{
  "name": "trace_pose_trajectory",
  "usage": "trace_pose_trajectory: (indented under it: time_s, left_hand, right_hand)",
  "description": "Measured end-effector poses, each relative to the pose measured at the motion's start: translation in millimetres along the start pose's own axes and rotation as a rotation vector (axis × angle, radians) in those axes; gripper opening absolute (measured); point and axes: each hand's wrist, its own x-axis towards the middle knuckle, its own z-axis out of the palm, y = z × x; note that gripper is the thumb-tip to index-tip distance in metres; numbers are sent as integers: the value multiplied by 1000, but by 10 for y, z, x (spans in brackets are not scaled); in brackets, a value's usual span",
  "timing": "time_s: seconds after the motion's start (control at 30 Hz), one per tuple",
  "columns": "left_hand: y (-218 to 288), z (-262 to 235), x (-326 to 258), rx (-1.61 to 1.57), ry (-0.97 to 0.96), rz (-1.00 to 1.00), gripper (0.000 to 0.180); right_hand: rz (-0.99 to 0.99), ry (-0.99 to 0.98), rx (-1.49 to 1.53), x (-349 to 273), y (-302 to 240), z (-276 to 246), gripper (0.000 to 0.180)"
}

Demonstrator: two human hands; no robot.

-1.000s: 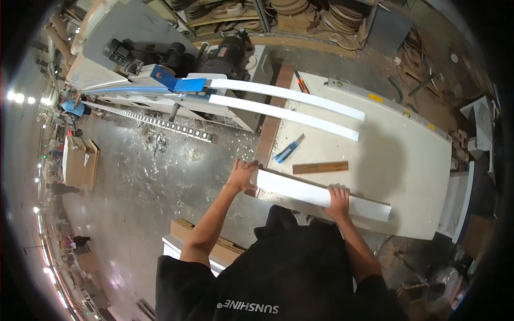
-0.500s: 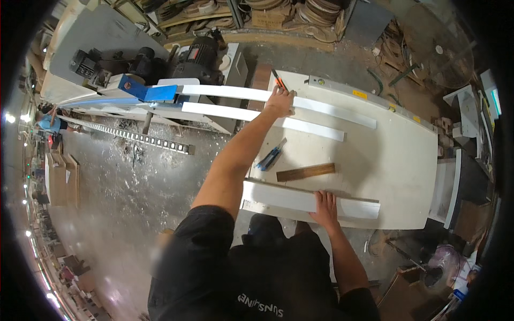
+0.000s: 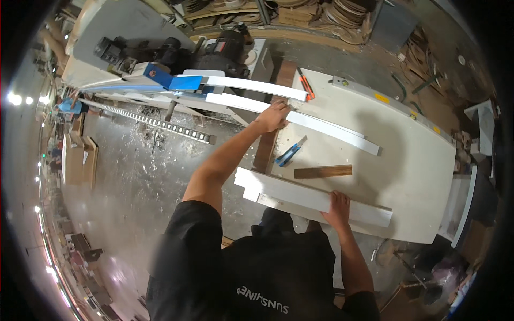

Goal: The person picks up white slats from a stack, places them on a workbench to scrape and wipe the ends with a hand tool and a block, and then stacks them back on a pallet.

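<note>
Two hands busy: where is each?

Left hand (image 3: 274, 116) is closed on a long white strip (image 3: 332, 132), out past the blue guide (image 3: 186, 83) of the machine. Right hand (image 3: 337, 207) is clamped over a near stack (image 3: 294, 189) of white strips, along the near edge of the table (image 3: 417, 176).

And how much looks done?

Part of it, I'd judge. The near stack lies gathered together; the long white strip and the far strip (image 3: 257, 86) are both apart from it.

Give me counts.

One far strip, with an end at the blue guide. At least two in the near stack, by its stepped ends. Beyond the left hand, edges run so close that I can't tell one strip from two. Otherwise one blue knife (image 3: 289, 154), one orange-and-black tool (image 3: 305, 84), one brown wood piece (image 3: 323, 171) and one spirit level (image 3: 369, 93)
</note>
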Motion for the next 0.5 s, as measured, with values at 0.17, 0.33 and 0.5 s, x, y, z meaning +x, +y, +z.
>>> trace_pose_trajectory:
  time_s: [0.17,0.33,0.5]
  left_hand:
    - [140,-85,91,-24,-86,-88,59]
    - [212,-166,334,200,-342,-167,56]
    - [658,-201,93,72,-373,-168,56]
  right_hand:
    - [34,-88,-10,-73,21,-24,80]
    - [49,-92,-25,-107,55,73,89]
    - [-24,-80,-60,-51,30,133,100]
